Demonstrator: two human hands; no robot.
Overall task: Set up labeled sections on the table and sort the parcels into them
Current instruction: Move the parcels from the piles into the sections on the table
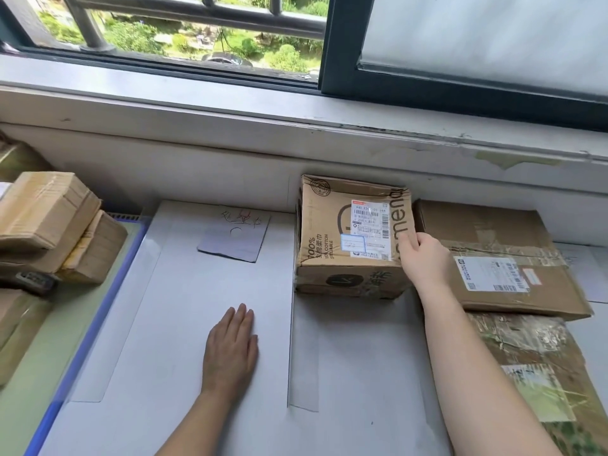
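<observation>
**Box by the wall, my right hand on it**

At nine o'clock of my view a stack point(49, 225) of brown parcels sat on a green, blue-edged mat point(65, 340). Next to it a white sheet point(164, 324) covered the middle of the table. A grey card point(233, 236) with red writing lay on that sheet toward twelve o'clock, near the wall. My left hand point(230, 347) rested flat on the sheet at six o'clock of the card, well apart from it. Its fingers were straight and together and held nothing.

At three o'clock of the card stood the box point(348, 235), on a second white sheet point(362, 357). Its back was close to the wall under the sill point(296, 106) and its shipping label faced up. My right hand point(424, 258) gripped the box at its three o'clock edge, fingers curled over the top beside the label. I could not see the thumb.

Just beside the box, at its three o'clock, lay a flat parcel point(493, 255). At six o'clock of that one a taped parcel point(533, 366) lay against its near edge.
</observation>
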